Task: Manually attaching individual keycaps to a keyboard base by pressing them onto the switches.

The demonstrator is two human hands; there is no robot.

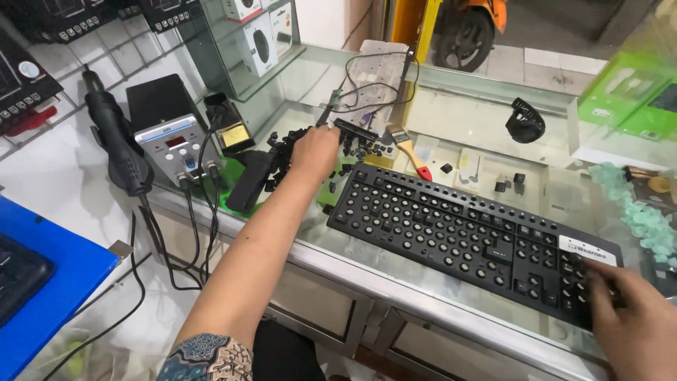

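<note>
A black keyboard (pixel 465 236) with most keycaps removed lies at an angle on a glass counter (pixel 493 106). My left hand (pixel 314 152) reaches across to a pile of loose black keycaps (pixel 282 152) beyond the keyboard's left end, fingers curled down into them. Whether it holds a keycap is hidden. My right hand (pixel 635 321) rests on the keyboard's right end, fingers spread over the number pad area and pressing it down.
A soldering station (pixel 176 144) with a hot-air handle (pixel 116 144) stands at the left. A red-handled brush (pixel 410 152), a tangle of wires (pixel 374 88), a few stray keycaps (pixel 508 183) and pale green pieces (pixel 642 215) lie on the counter. A blue surface (pixel 42 282) sits lower left.
</note>
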